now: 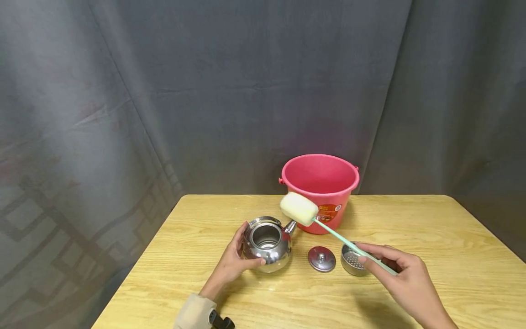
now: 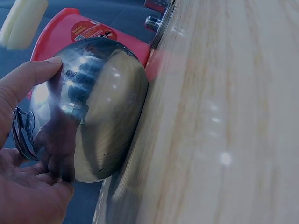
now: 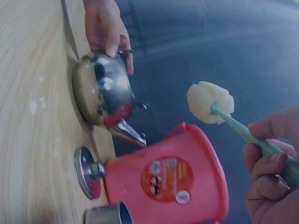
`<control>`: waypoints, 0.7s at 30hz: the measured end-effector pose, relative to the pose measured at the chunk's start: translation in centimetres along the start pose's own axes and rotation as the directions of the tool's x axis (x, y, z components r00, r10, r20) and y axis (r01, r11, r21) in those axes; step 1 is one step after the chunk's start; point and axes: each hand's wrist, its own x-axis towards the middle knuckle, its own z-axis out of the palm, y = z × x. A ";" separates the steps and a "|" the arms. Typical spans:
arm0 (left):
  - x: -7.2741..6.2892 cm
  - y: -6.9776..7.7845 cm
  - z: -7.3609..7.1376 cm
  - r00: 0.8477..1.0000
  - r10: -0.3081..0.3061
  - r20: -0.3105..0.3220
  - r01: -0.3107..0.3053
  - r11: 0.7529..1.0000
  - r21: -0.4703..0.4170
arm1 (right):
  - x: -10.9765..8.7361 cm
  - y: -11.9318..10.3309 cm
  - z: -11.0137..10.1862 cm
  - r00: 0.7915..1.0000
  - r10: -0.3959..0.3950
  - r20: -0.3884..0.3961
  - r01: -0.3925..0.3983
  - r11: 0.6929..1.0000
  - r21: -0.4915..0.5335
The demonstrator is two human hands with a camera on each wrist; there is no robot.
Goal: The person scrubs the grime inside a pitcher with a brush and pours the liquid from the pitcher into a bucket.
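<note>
Kettle (image 1: 280, 257) on the table (image 1: 415, 219), mouth bare and facing up, spout (image 1: 290, 227) toward 1 o'clock. Left hand (image 1: 233, 259) takes the round body from 7 to 10 o'clock, thumb well apart from the fingers, all bent about the steel. Right hand (image 1: 402, 270): thumb and fingers clamped on the tail of a sponge brush (image 1: 334, 233). Its sponge head (image 1: 298, 208) hangs in the air at 1:30 from the kettle, bucket (image 1: 344, 201) behind it. Lid (image 1: 322, 259) lies past 3 o'clock; strainer (image 1: 351, 269) just beyond, close by the right hand.

On method, my judgement: polished, curved steel would swivel easily, so keep the left grip wide and press down lightly. Sponge looks not much narrower than the mouth; if it is to enter there, line it up end-on above the opening and feed it with a slight twist, no shove. Holding the brush so far back gives reach but costs control; a grip nearer the sponge would steady it. Mind lid and strainer when swinging the brush upright.
</note>
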 end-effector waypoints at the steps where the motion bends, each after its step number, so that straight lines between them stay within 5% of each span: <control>1: 0.0 0.0 0.0 1.000 -0.003 -0.001 0.003 1.000 -0.001 | -0.1 0.2 -0.4 1.000 0.007 -0.022 -0.007 1.000 -0.012; 6: 0.0 -0.2 0.0 1.000 -0.008 0.007 0.008 1.000 -0.009 | -0.5 1.3 -2.4 0.985 0.109 -0.132 -0.110 0.994 0.002; 10: -0.1 -0.2 0.2 1.000 -0.011 0.011 0.011 1.000 -0.009 | -0.5 2.2 -3.9 0.954 0.185 -0.235 -0.187 0.982 0.012; 21: 0.0 -0.1 0.1 1.000 -0.012 0.001 0.012 1.000 0.015 | 0.8 6.5 -5.8 0.784 0.409 -0.466 -0.385 0.910 0.152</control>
